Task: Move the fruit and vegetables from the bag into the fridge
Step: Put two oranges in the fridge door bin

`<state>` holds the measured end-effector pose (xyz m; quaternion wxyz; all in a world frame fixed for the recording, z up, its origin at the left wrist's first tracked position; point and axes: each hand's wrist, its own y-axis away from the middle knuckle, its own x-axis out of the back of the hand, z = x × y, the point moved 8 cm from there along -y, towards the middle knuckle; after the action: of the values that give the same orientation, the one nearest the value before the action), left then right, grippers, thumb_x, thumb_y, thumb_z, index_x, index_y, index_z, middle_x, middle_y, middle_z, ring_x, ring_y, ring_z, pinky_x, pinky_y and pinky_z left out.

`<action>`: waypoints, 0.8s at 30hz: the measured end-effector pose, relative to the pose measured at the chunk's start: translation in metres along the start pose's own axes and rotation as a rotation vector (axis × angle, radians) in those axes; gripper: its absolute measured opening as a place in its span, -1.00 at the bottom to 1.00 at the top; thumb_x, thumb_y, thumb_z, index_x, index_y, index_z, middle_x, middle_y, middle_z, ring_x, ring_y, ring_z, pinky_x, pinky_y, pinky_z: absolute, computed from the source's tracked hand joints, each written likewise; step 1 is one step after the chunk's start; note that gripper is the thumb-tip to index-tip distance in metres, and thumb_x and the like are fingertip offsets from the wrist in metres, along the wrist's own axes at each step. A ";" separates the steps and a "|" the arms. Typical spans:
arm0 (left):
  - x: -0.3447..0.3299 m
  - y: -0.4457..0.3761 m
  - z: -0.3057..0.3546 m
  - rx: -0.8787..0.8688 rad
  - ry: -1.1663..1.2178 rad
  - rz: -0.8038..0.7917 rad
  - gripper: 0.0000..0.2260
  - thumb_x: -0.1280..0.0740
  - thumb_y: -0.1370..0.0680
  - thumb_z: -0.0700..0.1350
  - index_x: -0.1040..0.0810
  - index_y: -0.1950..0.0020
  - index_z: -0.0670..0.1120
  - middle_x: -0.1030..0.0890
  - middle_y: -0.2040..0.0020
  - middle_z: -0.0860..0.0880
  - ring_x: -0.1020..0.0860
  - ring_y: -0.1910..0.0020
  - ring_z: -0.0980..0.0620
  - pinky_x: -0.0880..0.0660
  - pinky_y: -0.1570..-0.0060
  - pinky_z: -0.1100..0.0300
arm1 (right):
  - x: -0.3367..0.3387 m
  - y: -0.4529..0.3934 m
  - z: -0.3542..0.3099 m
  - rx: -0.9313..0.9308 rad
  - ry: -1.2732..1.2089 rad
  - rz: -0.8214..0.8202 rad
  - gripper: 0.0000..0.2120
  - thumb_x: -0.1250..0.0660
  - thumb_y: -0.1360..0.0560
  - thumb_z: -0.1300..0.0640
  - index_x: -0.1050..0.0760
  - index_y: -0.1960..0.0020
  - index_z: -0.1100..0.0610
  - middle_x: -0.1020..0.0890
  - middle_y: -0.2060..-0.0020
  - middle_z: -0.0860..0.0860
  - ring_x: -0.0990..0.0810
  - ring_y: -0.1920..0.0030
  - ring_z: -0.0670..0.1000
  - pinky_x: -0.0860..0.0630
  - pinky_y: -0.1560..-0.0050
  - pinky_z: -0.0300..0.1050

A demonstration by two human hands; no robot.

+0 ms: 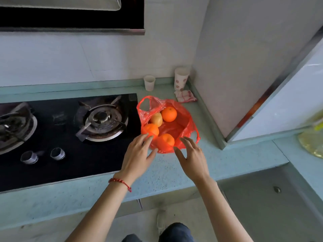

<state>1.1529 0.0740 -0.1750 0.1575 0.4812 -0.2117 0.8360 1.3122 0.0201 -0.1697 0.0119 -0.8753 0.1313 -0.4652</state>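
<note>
Both hands reach for the open red bag (181,126) on the counter (167,170).

The left hand (138,154) has its fingers spread and straight, tips touching the bag's near-left edge by an orange (150,130). The right hand (191,155) is open with loosely bent fingers at the near-right edge, holding nothing. Between the hands lies a second orange (167,139); beyond them sit an apple (156,119) and a third orange (169,114), all in the bag.

I see a pale green countertop (174,170), black gas hob (70,133) set in it, white tiled wall (87,55), dark range hood (70,14) overhead, grey floor (192,215), soft daylight
</note>
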 end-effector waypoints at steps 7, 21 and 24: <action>-0.021 -0.066 -0.012 0.090 0.086 0.003 -0.47 -0.09 -0.49 0.14 -0.43 -0.28 -0.20 -0.49 -0.26 -0.17 -0.44 -0.26 -0.13 -0.39 -0.21 0.04 | -0.017 -0.073 0.024 -0.008 -0.084 -0.094 -0.57 -0.22 -0.52 -0.03 -0.41 -0.30 0.19 -0.49 -0.27 0.11 -0.44 -0.28 0.11 -0.42 -0.18 -0.03; -0.074 -0.137 -0.067 0.229 0.215 -0.169 -0.60 -0.32 -0.51 -0.05 -0.42 -0.30 -0.18 -0.47 -0.28 -0.14 -0.41 -0.28 -0.08 -0.39 -0.18 0.08 | -0.055 -0.122 0.054 -0.158 -0.185 -0.104 -0.62 -0.25 -0.52 0.00 -0.42 -0.28 0.14 -0.51 -0.22 0.06 -0.46 -0.23 0.04 -0.41 -0.15 -0.12; -0.079 -0.139 -0.083 0.302 0.234 -0.193 -0.53 -0.38 -0.47 -0.04 -0.40 -0.32 -0.18 -0.45 -0.29 -0.14 -0.38 -0.31 -0.09 -0.37 -0.20 0.09 | -0.059 -0.128 0.057 -0.167 -0.182 -0.095 -0.62 -0.25 -0.52 0.00 -0.43 -0.27 0.15 -0.52 -0.21 0.08 -0.48 -0.22 0.07 -0.42 -0.13 -0.10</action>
<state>1.1953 0.2310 -0.2530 0.1864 0.4169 -0.0170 0.8895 1.3554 0.1519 -0.2319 -0.0715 -0.9170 0.1263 -0.3715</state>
